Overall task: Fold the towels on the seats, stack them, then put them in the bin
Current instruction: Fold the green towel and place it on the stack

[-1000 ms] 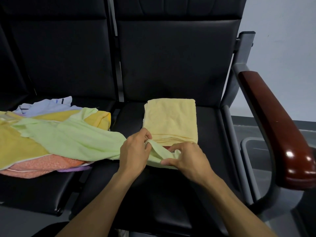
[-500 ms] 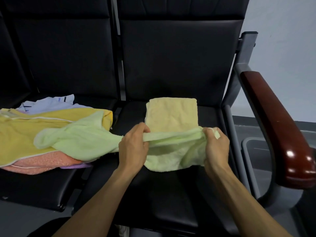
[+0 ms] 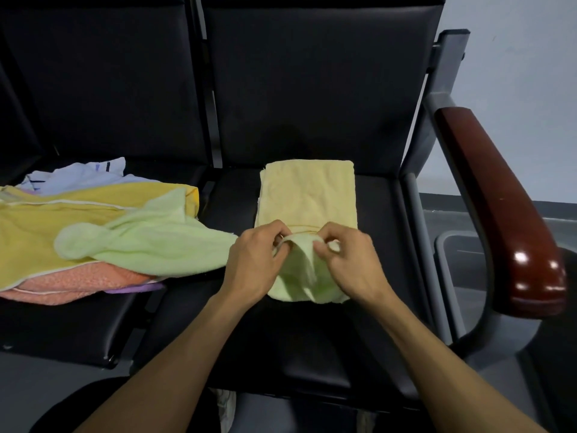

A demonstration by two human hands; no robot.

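Green towel (image 3: 150, 245) trails off the heap of unfolded towels (image 3: 62, 220) on the left seat onto my seat (image 3: 312, 332), below the 1 folded yellow towel (image 3: 307, 195). Left hand (image 3: 253, 264) and right hand (image 3: 349, 260) each pinch its top edge, close together. Best to find both corners, spread wide, then fold.

Two seats side by side. Right seat (image 3: 368, 307): folded towel (image 3: 307, 195) lies toward the backrest. Directly in front of it, left hand (image 3: 253, 264) and right hand (image 3: 351, 260) pinch one edge of a loose towel (image 3: 156, 242), close together. That towel trails left across the gap onto the pile of towels (image 3: 62, 220) on the left seat (image 3: 78, 326). Armrest (image 3: 499, 214) right of the right seat; bin (image 3: 459, 245) beyond and below it.
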